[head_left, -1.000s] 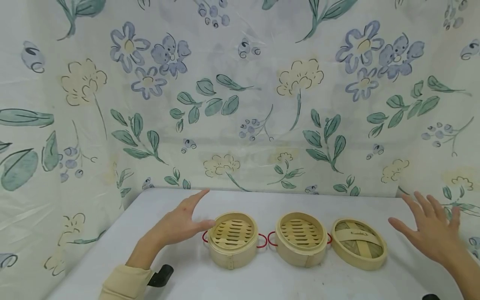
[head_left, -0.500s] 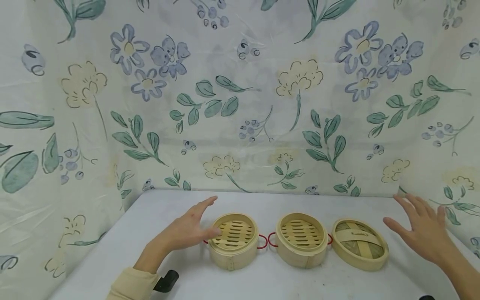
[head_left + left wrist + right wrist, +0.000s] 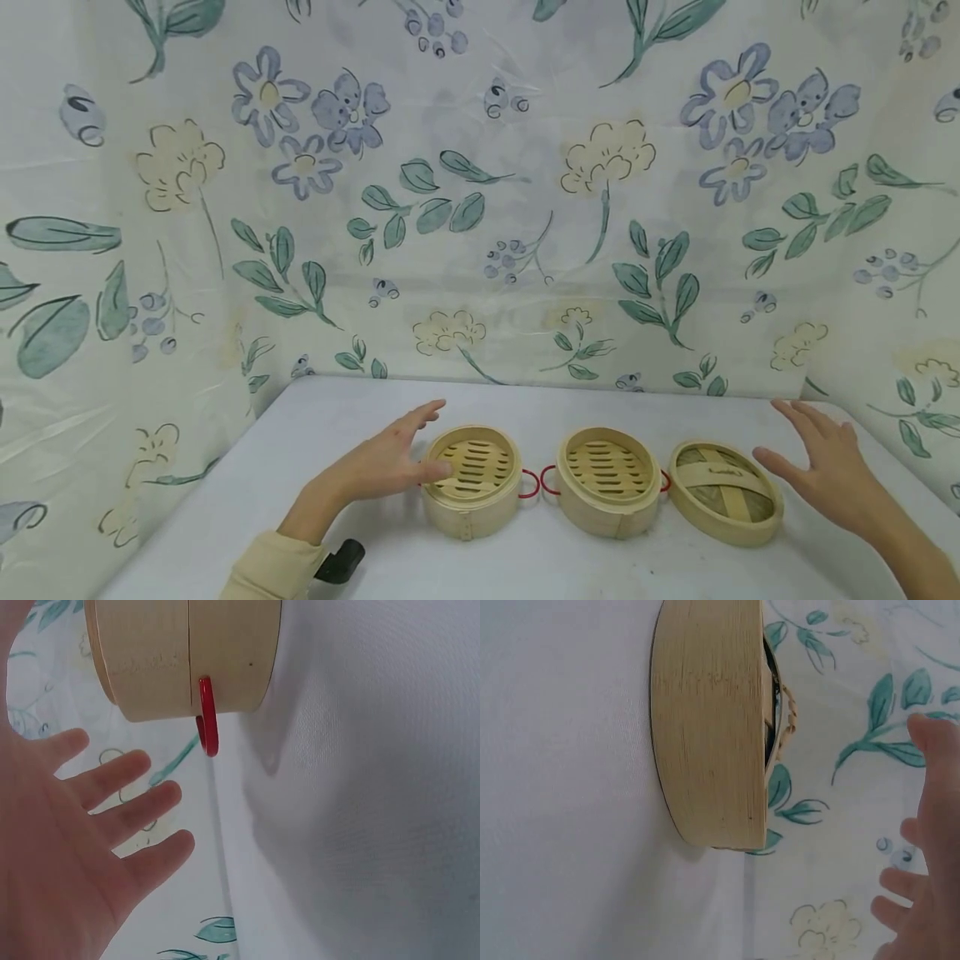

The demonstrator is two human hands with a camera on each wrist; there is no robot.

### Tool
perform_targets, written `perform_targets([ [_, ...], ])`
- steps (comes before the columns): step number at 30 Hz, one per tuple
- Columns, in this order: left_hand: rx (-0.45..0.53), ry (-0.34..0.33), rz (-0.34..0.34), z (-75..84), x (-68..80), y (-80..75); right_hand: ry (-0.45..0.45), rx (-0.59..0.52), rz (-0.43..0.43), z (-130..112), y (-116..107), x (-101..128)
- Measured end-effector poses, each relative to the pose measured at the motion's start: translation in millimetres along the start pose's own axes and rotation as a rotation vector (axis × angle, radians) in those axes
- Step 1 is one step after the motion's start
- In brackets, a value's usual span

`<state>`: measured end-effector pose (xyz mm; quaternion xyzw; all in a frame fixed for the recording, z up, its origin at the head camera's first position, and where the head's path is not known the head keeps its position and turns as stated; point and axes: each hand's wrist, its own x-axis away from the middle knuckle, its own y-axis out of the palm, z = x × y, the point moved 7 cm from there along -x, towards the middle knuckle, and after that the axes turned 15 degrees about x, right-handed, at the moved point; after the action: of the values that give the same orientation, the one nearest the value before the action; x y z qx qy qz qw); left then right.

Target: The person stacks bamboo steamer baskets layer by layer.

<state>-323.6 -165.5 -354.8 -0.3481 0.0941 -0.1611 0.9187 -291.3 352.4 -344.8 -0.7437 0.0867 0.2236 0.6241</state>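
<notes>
Both hands have closed in with fingers spread and empty, left hand [image 3: 390,462] beside the left steamer basket [image 3: 471,481], right hand [image 3: 825,475] beside the lid [image 3: 724,492]; light, stiff bamboo, best gripped around its sides

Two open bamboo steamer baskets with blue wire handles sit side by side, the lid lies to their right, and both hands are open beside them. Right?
Not quite: the handles are red, not blue. The head view shows red loops between the left basket and the right basket. The rest holds: the lid lies to the right, and the left hand and right hand are open.
</notes>
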Motion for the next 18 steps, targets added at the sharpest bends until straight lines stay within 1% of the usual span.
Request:
perform_targets([
  [4,0.046,-0.01,-0.016,-0.8,-0.6,3.0,0.011,-0.08,-0.079,-5,8,-1],
  [8,0.076,-0.016,-0.029,-1.3,-0.6,6.8,0.012,-0.122,-0.12,-10,13,0],
  [13,0.112,-0.029,-0.06,-0.6,-0.1,13.1,0.003,-0.139,-0.131,-16,16,0],
  [18,0.131,-0.046,-0.083,-1.4,-0.1,16.6,-0.006,-0.14,-0.116,-22,16,-1],
])
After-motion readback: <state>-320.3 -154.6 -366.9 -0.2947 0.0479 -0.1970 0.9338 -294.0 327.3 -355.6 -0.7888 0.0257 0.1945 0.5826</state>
